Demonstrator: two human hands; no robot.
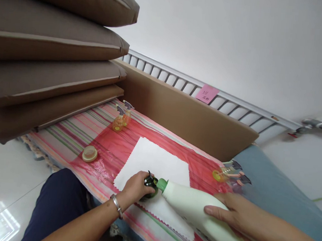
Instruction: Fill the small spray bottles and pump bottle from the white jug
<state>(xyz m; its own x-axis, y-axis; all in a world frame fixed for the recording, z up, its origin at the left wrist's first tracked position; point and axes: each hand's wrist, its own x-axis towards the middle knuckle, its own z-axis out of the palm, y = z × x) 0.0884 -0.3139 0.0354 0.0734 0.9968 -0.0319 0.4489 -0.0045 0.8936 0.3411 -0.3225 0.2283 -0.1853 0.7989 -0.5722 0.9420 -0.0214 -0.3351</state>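
Note:
My left hand (137, 188) is closed around a small dark green bottle (150, 187) above the near part of a white cloth (158, 159) with zigzag edges. My right hand (230, 214) grips a large pale green bottle (192, 203), tilted almost flat. Its green tip (162, 185) points left and meets the small bottle's top; whether liquid is flowing cannot be made out. Under the cloth lies a red translucent sheet (106, 144) on a striped cover (76, 128).
A round lidded container (89, 154) sits at the left. Spray bottles (118, 121) stand at the back left, others (226, 174) lie at the right. Stacked brown cushions (55, 49) rise at the left; a brown board (178, 110) leans against a radiator (164, 75).

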